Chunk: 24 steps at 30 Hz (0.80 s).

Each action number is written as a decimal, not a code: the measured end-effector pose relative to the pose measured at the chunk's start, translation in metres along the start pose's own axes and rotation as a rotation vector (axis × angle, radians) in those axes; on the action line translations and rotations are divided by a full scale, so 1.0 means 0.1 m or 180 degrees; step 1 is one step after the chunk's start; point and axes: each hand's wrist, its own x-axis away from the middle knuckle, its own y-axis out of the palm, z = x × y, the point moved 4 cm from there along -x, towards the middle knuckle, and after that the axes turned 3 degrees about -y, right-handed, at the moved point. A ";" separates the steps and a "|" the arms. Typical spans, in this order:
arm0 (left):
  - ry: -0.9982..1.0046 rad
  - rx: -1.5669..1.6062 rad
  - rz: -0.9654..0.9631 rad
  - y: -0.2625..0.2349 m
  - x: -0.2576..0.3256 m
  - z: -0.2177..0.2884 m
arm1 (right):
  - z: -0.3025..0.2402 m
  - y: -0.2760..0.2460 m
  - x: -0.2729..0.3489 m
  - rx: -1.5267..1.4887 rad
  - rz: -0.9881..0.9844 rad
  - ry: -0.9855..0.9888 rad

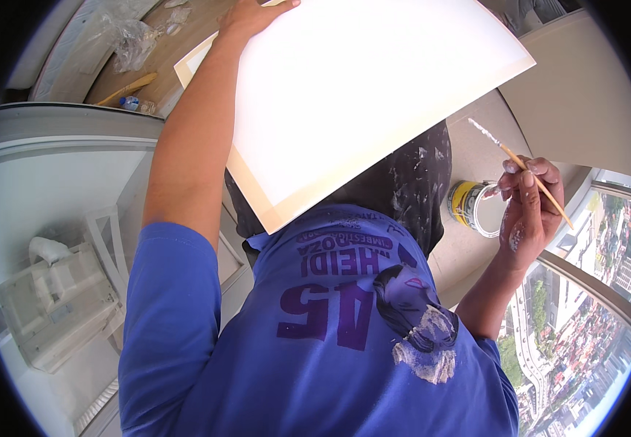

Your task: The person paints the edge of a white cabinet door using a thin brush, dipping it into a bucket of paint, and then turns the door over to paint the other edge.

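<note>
My left hand (255, 17) grips the far left part of a large white panel (359, 95), its thumb lying over the face; its other fingers are partly cut off by the frame's top. The panel has tan strips along its edges and slants across above my lap. Off the panel's right side, my right hand (532, 207) pinches a thin paintbrush (525, 166) by its wooden handle. White paint coats the brush's tip, which points up and left, apart from the panel. White smears mark the fingers and wrist. Just left of this hand stands a paint can (468, 204) with a yellow and black label.
A large window (570, 320) with a city view runs along the right. On the left, a glass pane (60, 189) fronts a white boxy appliance (60, 306). Clear plastic wrap (132, 44) and a blue-capped bottle (130, 103) lie on wooden flooring at upper left.
</note>
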 end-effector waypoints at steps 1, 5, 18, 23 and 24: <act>0.0063 0.0129 0.0105 0.06 -0.07 -0.08 | 0.06 -0.22 0.00 -0.0134 0.0342 0.0057; 0.0155 -0.0295 0.0135 0.40 -0.33 -0.03 | 0.40 -1.26 0.24 -0.0046 0.1324 0.0094; 0.0500 -0.0156 0.0211 0.46 -0.60 -0.26 | 2.19 -2.89 1.24 0.3298 0.1636 0.2172; 0.0278 -0.0115 0.0134 0.42 -0.54 -0.27 | 2.85 -2.98 1.20 0.2906 0.0806 0.2995; 0.0254 -0.0133 0.0138 0.40 -0.51 -0.25 | 2.92 -2.99 1.20 0.2921 0.0732 0.3068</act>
